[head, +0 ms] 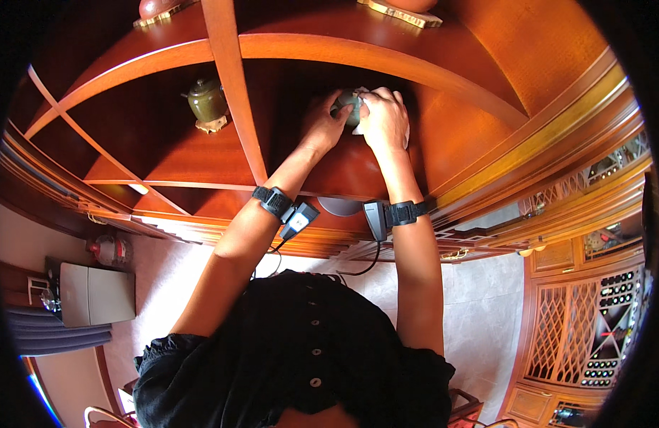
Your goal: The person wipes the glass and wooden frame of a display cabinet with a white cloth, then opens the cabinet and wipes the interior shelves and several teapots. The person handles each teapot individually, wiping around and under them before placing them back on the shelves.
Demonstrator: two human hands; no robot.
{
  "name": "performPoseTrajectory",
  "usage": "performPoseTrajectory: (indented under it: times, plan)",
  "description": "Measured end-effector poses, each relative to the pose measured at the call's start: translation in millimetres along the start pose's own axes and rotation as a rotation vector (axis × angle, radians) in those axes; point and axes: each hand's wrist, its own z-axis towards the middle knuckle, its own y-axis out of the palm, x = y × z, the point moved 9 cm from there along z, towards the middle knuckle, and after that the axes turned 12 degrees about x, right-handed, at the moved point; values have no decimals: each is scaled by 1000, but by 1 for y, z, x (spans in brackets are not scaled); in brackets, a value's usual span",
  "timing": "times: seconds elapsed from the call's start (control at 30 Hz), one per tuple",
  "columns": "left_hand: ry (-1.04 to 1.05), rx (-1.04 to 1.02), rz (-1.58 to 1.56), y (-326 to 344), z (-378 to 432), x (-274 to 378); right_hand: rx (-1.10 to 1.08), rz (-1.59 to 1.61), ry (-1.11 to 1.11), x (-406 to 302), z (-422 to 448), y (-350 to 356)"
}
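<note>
Inside a compartment of a reddish-brown wooden display cabinet, my left hand (326,124) grips the side of a small grey-green teapot (350,100). My right hand (385,119) presses a white cloth (358,130) against the pot's right side. Parts of the pot and most of the cloth are hidden by my fingers. Both arms reach forward over the shelf board (340,166), and each wrist wears a black strap with a small device. Whether the pot rests on the shelf or is lifted a little, I cannot tell.
An olive-green lidded teapot (207,101) stands on a wooden stand (211,125) in the compartment to the left. An upright divider (234,91) separates the two compartments. Above runs a curved shelf edge (350,48), with reddish pots on wooden stands (404,13) higher up.
</note>
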Motion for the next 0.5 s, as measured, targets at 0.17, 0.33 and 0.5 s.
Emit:
performPoseTrajectory:
  times: [0.17, 0.33, 0.5]
  plan:
    - [-94, -79, -15, 8, 1, -12, 26, 31, -51, -17, -12, -10]
    - [-55, -59, -4, 6, 0, -7, 19, 236, -53, -19, -18, -21]
    - [-111, -77, -90, 10, 0, -13, -20, 768, 927, 58, -40, 1]
